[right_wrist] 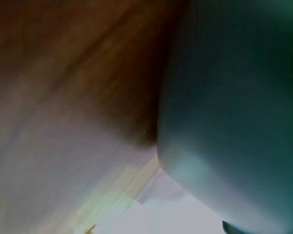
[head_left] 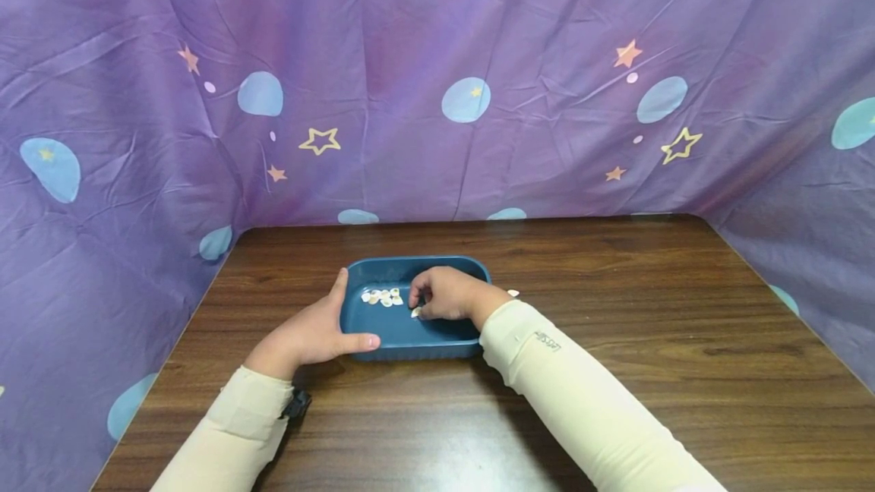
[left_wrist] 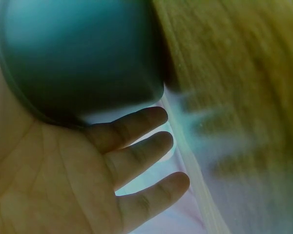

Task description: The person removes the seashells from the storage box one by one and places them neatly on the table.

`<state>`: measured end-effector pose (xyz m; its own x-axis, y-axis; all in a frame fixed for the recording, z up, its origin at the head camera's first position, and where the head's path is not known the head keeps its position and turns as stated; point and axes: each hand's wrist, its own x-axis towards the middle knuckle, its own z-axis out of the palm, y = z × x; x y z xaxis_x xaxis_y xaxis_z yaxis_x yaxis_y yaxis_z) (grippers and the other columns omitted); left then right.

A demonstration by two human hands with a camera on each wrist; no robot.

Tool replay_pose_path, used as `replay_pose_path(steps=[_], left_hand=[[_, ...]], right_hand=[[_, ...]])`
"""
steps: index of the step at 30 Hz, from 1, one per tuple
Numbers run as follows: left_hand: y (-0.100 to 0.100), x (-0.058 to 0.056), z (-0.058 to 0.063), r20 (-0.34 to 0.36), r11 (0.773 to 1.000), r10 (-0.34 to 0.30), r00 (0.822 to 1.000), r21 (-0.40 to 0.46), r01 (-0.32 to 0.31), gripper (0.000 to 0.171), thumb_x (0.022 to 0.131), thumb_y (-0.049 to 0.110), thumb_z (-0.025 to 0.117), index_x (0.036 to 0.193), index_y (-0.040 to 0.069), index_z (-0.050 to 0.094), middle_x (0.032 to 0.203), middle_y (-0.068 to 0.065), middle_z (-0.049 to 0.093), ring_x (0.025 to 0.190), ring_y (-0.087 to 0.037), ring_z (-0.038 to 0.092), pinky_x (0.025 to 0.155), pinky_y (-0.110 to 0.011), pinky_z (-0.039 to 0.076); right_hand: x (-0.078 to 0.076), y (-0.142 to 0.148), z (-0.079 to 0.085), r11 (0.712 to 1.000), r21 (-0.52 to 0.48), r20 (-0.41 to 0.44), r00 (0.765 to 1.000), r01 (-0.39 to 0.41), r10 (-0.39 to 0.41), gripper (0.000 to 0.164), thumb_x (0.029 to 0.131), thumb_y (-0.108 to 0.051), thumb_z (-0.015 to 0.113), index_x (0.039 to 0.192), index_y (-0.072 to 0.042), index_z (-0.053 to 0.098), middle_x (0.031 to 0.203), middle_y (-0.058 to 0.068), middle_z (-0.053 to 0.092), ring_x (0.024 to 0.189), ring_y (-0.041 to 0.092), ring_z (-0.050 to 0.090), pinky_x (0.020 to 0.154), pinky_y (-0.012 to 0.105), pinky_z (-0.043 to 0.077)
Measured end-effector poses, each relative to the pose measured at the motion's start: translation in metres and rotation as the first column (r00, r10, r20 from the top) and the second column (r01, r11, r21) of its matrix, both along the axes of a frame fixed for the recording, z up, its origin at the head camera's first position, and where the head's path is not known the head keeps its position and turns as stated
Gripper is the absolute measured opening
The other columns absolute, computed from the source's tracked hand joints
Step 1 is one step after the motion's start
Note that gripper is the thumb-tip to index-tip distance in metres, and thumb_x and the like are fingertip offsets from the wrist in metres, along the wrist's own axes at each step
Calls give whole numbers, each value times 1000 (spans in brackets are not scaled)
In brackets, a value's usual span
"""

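Here's the wooden table, a blue tray on it. The left hand, straight-fingered, clutching nothing, touches the tray at eight o'clock. In over three o'clock comes the right hand. A pale cluster sits inside at nine, a stray piece outside at three, and the right pinches one pale piece near centre.

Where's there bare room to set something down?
The table is bare right of the right sleeve, past one loose white piece; behind the tray toward the curtain; and before the tray, between the left sleeve and the right. It's crowded inside the tray, around the white cluster and right grip.
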<state>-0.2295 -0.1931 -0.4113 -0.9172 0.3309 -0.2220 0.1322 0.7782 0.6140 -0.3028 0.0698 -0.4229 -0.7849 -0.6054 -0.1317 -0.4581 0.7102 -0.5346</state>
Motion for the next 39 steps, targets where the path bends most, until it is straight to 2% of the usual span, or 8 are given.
replay_pose_path(steps=[7, 14, 31, 39], left_hand=[[1, 1, 0, 0, 1000, 0, 1000, 0, 0, 137, 87, 63, 79, 166, 0, -14, 166, -39, 23, 149, -50, 39, 120, -62, 35], [1, 0, -1, 4, 1000, 6, 1000, -2, -6, 138, 87, 63, 79, 166, 1, -14, 166, -38, 22, 149, -50, 39, 120, -62, 34], [1, 0, -1, 1, 1000, -4, 1000, 1, 4, 137, 87, 63, 79, 166, 0, -14, 166, -39, 22, 150, -50, 38, 120, -62, 34], [0, 0, -1, 8, 1000, 0, 1000, -3, 1, 138, 87, 64, 78, 166, 1, -16, 167, -38, 21, 151, -49, 37, 120, -62, 34]], right_hand=[[0, 0, 0, 1000, 10, 2, 1000, -1, 1, 12, 89, -8, 79, 89, -19, 74, 73, -5, 62, 69, 10, 55, 67, 27, 45], [0, -1, -1, 1000, 25, 11, 1000, 18, -19, 13, 91, -14, 81, 86, -20, 70, 72, -5, 60, 69, 11, 54, 68, 28, 45], [-1, -2, 0, 998, 43, 12, 999, 35, -35, 14, 89, -12, 82, 86, -17, 69, 72, -4, 60, 69, 11, 54, 65, 27, 43], [0, -1, 1, 1000, 1, -12, 999, 30, -30, 12, 91, -14, 82, 88, -18, 70, 74, -3, 60, 69, 12, 54, 66, 28, 44]])
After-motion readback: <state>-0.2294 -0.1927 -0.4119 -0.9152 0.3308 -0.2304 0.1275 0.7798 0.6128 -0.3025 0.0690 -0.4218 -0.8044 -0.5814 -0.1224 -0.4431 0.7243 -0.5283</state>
